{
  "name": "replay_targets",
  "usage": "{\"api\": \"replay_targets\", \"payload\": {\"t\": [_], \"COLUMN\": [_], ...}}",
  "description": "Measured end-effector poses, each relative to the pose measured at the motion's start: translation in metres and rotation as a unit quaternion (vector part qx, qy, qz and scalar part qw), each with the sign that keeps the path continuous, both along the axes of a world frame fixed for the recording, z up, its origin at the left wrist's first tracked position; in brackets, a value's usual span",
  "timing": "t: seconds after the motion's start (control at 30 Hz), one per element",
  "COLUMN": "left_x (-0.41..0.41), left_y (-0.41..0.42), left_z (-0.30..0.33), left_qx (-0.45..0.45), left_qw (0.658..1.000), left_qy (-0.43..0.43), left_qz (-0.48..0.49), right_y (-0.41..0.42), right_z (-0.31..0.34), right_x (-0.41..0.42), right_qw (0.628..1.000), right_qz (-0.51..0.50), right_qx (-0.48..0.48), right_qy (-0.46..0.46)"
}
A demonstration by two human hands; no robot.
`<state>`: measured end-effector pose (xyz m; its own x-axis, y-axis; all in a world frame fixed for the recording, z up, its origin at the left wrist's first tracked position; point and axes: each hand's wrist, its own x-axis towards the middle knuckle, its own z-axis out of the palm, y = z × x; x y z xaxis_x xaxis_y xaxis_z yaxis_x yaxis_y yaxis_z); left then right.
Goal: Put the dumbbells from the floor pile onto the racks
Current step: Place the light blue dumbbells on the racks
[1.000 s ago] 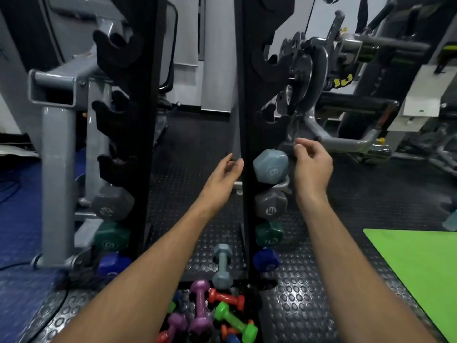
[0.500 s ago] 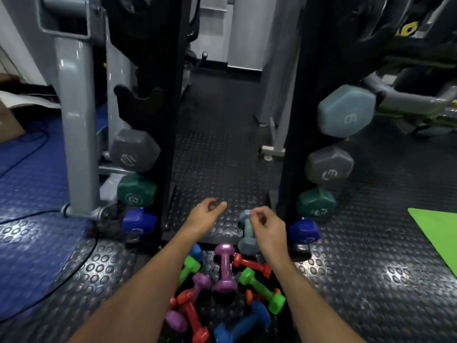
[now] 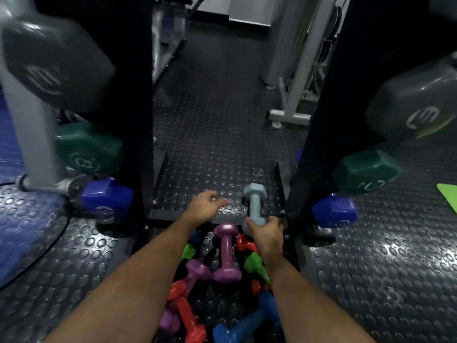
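While the left hand (image 3: 206, 206) hovers palm-down with its fingers loosely spread and holding nothing, the black base bar (image 3: 183, 215) of the rack passes just under its wrist and the studded rubber floor (image 3: 217, 134) stretches beyond its fingertips. Below that forearm lies the floor pile: a green dumbbell (image 3: 188, 251), a purple dumbbell (image 3: 226, 253) standing lengthwise between the two forearms, a red dumbbell (image 3: 189, 315) and a blue dumbbell (image 3: 247, 323) nearer the viewer. Just right of the left hand, the pale blue dumbbell (image 3: 254, 205) points away across the base bar, its far head on the floor. The right hand (image 3: 265, 233) is curled over its near head, fingers wrapped on it. Farther right of that hand, the rack's black upright (image 3: 319, 144) carries a blue hex dumbbell (image 3: 333, 211), a dark green one (image 3: 366, 170) and a grey one (image 3: 415, 100) above.
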<state>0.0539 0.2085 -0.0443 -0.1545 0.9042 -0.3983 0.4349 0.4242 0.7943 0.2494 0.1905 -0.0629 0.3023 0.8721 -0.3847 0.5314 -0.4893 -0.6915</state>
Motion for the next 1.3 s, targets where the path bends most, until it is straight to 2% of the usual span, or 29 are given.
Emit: {"api": "replay_targets", "payload": {"t": [0.2,0.47,0.6,0.77,0.93,1.17,1.3], "left_x": [0.041,0.085,0.089,0.092,0.078,0.045,0.024], "left_y": [0.069,0.134,0.14,0.142,0.137,0.117,0.102], "left_z": [-0.033,-0.067,-0.075,-0.078,-0.078,-0.081,-0.08], "left_qx": [0.013,0.022,0.022,0.039,0.049,0.037,0.026], "left_qw": [0.999,0.991,0.986,0.992,0.996,0.999,0.998], "left_qy": [0.022,0.044,0.063,0.068,0.044,-0.006,-0.032], "left_qz": [-0.04,-0.123,-0.151,-0.103,-0.064,-0.02,0.046], "right_y": [0.016,0.03,0.03,0.029,0.024,0.019,0.025], "right_z": [-0.036,-0.061,-0.064,-0.06,-0.066,-0.06,-0.039], "right_x": [0.001,0.002,0.002,0.001,0.011,0.015,0.01], "right_qw": [1.0,0.999,0.996,0.989,0.992,0.984,0.988], "right_qz": [-0.009,-0.002,-0.058,-0.108,-0.079,-0.084,-0.069], "right_qx": [-0.005,-0.032,-0.038,-0.048,-0.031,0.004,0.062], "right_qy": [0.028,0.002,0.047,0.085,0.092,0.159,0.121]}}
